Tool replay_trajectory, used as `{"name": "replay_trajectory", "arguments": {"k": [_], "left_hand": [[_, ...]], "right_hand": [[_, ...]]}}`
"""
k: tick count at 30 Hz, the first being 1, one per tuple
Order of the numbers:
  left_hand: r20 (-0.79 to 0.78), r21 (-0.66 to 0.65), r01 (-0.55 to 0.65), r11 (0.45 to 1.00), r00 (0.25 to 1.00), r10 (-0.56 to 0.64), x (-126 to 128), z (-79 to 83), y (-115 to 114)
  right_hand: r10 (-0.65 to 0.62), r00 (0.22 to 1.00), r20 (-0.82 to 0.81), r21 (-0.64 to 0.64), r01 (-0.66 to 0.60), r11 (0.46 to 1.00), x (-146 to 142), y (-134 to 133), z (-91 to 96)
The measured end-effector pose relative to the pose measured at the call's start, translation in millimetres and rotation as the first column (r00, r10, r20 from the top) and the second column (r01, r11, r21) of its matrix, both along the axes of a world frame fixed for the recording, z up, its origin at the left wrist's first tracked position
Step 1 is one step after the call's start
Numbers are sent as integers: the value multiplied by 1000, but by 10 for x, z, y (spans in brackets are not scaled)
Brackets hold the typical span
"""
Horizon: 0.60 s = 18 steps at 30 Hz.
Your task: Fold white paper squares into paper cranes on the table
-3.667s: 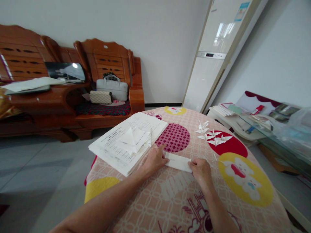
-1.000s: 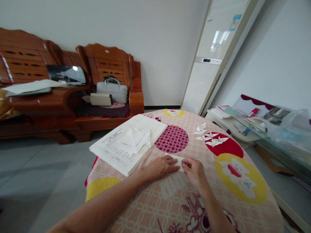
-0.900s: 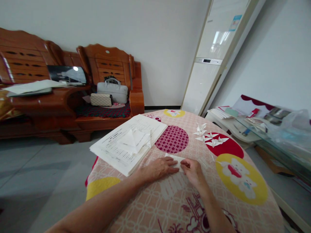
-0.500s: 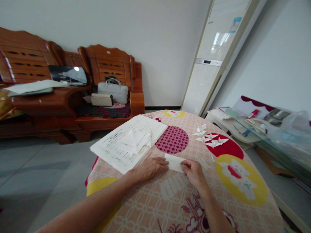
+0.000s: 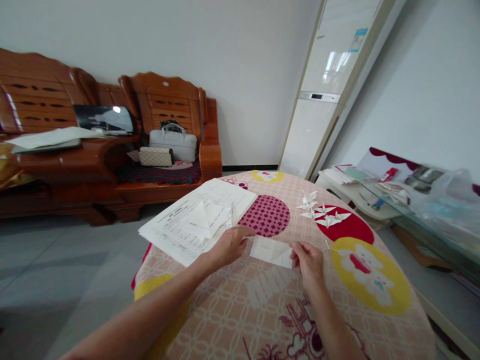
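Note:
A small creased piece of white paper [image 5: 270,251] is stretched between my two hands, just over the tablecloth. My left hand [image 5: 231,245] has its fingers closed at the paper's upper left corner. At the right edge, my right hand [image 5: 308,260] pinches the paper between thumb and curled fingers. Left of them lies a stack of printed sheets [image 5: 168,225], with folded white paper pieces [image 5: 208,219] on top. Several folded paper cranes [image 5: 330,218] sit on the cloth to the right, beyond my right hand.
The round table wears a patterned tablecloth [image 5: 225,310]. Wooden chairs [image 5: 168,105] with a grey bag [image 5: 174,142] stand behind at left. A tall white air conditioner [image 5: 311,120] is at the back. A glass-topped side table [image 5: 405,212] holding papers and a plastic bag stands at right.
Both hands have lifted slightly and moved apart. The paper now shows wider, with its creases visible, where before it was a narrower strip. My left hand's fingers went from lying flat to closed.

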<state>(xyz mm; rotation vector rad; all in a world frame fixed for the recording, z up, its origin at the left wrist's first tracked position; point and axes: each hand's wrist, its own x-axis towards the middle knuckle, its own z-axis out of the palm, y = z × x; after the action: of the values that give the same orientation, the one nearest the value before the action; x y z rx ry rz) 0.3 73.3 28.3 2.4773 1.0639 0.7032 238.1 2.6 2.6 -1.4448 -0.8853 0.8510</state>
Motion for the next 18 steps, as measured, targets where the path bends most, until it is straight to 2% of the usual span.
{"name": "replay_trajectory", "arguments": {"k": [3,6,9,11,13,15,17,18], "left_hand": [[-18,6,24,1000,1000,-24,252,56,22],[-48,-82,85,993,995,-89,445,45,-1],[49,-187,54,981,998,-45,497,43,-10],[169,-296,45,954,986,6,471,75,7],[354,-469,116,875,933,67,438,118,28],[547,-643,277,714,819,175,428,151,35],[654,-715,441,542,695,297,458,162,19],[678,-721,497,484,649,344,485,159,5]], "right_hand": [[-134,986,-103,76,142,987,54,4,-11],[-165,976,-144,96,180,979,86,9,-48],[-185,975,-121,117,199,973,118,20,-84],[-186,980,-69,148,195,970,142,26,-80],[-141,990,-8,185,140,973,148,23,-43],[-21,999,26,212,15,977,116,12,23],[137,990,19,222,-138,965,47,2,95],[170,985,-27,239,-159,958,7,1,125]]}}
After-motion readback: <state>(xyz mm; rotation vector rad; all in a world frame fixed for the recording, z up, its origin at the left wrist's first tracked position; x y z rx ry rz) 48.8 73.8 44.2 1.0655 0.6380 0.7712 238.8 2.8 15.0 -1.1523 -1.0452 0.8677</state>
